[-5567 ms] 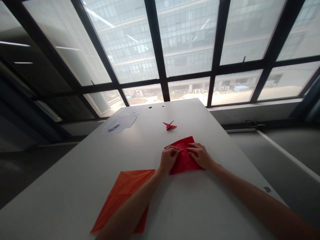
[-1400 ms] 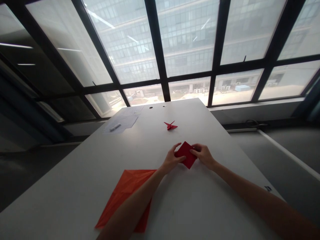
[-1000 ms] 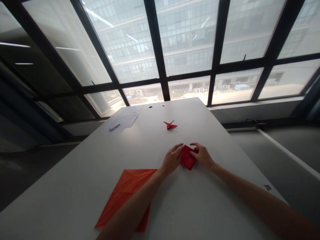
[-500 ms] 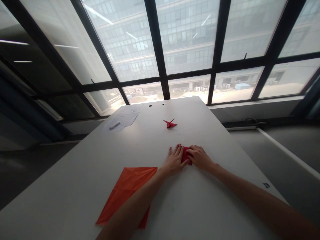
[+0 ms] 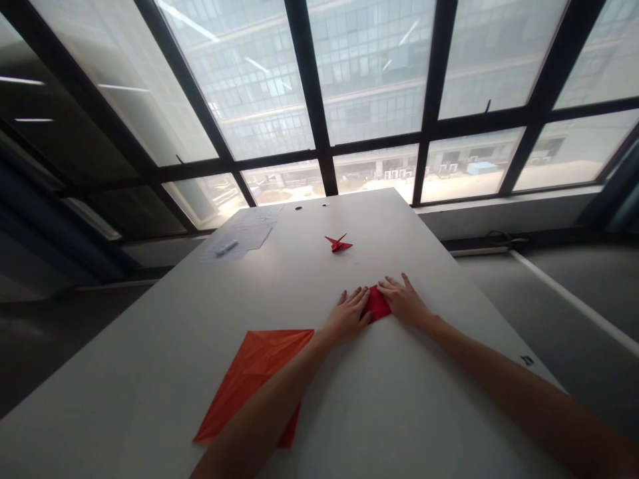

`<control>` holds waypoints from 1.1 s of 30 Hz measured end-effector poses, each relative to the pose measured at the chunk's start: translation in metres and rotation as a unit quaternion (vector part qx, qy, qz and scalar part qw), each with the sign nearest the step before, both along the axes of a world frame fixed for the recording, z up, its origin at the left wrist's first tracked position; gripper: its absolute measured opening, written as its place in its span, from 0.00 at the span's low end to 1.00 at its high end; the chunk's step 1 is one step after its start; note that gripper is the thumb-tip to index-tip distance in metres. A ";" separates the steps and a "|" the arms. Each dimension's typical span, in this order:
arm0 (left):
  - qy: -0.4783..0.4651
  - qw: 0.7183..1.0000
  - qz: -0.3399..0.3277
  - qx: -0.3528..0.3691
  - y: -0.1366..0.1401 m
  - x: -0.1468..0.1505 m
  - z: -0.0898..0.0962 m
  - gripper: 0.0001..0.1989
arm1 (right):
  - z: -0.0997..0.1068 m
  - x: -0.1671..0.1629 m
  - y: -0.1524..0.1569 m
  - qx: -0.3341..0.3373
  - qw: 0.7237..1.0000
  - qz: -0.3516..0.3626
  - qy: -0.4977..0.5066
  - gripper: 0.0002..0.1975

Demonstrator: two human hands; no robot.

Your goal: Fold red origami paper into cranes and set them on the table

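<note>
A small folded piece of red paper [image 5: 378, 305] lies flat on the white table [image 5: 210, 319]. My left hand [image 5: 349, 314] rests open on its left side, fingers stretched out and pressing it down. On its right edge lies my right hand [image 5: 405, 303], also open, fingers spread with the fingertips on the paper. Beyond both hands stands a red origami crane [image 5: 339, 245]. Under my left forearm is a creased sheet of orange paper [image 5: 254, 372], partly hidden by the arm.
White paper sheets [image 5: 254, 233] lie at the far left of the table with a pale marker-like object [image 5: 227, 248] on them. A small dark mark [image 5: 527, 360] is near the right edge. Large windows [image 5: 374, 73] rise behind the table.
My right hand has shifted to the right and its fingers have spread flat, uncovering more of the red paper. My left hand stays nearly in place.
</note>
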State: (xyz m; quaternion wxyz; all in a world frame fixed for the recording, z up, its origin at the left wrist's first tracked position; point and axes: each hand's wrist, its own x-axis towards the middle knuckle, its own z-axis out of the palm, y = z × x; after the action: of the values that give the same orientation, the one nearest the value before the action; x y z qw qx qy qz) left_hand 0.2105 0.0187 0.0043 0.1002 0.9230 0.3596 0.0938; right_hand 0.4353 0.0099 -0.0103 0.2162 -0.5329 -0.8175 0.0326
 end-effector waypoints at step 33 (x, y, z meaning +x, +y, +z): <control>0.017 0.999 0.020 0.033 0.001 0.001 -0.006 0.37 | -0.008 -0.022 -0.006 -0.060 0.997 0.044 -0.016 0.29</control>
State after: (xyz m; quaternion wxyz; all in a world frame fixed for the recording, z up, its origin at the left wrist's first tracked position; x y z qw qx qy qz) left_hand 0.2111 0.0199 -0.0019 0.0621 0.9199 0.3761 0.0918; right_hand 0.4137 0.0035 -0.0183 0.1686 -0.5087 -0.8402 0.0825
